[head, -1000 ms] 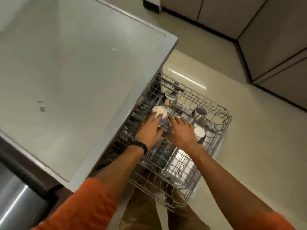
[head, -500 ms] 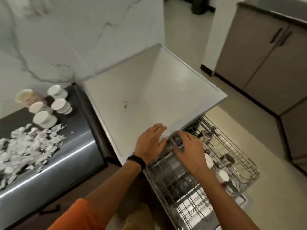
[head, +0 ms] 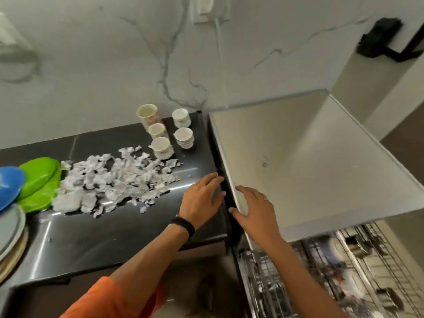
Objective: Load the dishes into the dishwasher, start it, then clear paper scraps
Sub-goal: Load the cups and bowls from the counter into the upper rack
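Observation:
My left hand (head: 202, 200) hovers empty, fingers spread, over the right end of the black counter (head: 114, 237). My right hand (head: 254, 212) is open too, over the left edge of the dishwasher's grey top (head: 309, 161). Below it the pulled-out wire rack (head: 332, 271) holds metal cups and is blurred. Several white cups (head: 179, 134) stand at the counter's back, some on stacked saucers. A heap of torn paper scraps (head: 114, 182) lies left of my left hand.
A green plate (head: 39, 180), a blue plate (head: 9, 184) and a stack of pale plates (head: 11, 232) sit at the counter's left end. A marbled white wall rises behind. A black object (head: 385, 40) hangs at the upper right.
Both hands have left the rack and risen to counter height, moving left. My view has swung up and left from the rack to the counter with cups and scraps.

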